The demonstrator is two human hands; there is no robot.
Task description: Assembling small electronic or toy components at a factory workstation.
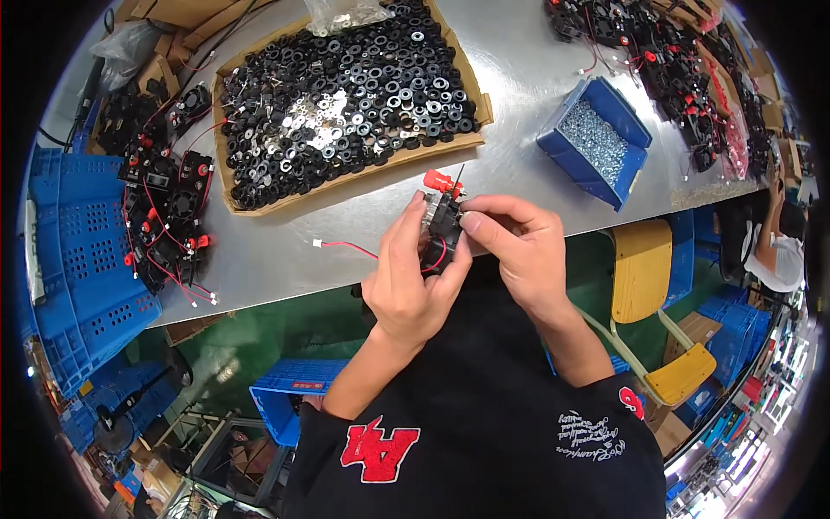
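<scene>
My left hand (399, 290) is closed round a small black mechanical assembly (443, 233) with a red cap (439, 180) at its top. A thin dark rod stands up beside the cap. The assembly's red lead ends in a white plug (317, 244), which hangs out to the left. From the right, my right hand (532, 251) pinches thumb and forefinger together against the assembly's upper right side. Whatever lies between those fingertips is too small and hidden to name. Both hands are over the front edge of the metal table (346, 264).
A cardboard tray (484, 112) of black rings and silver washers lies beyond my hands. Right of it, a blue bin (635, 164) holds small silver hardware. Similar black assemblies (169, 203) pile up at left; more (683, 86) lie far right. A yellow chair (641, 268) stands right.
</scene>
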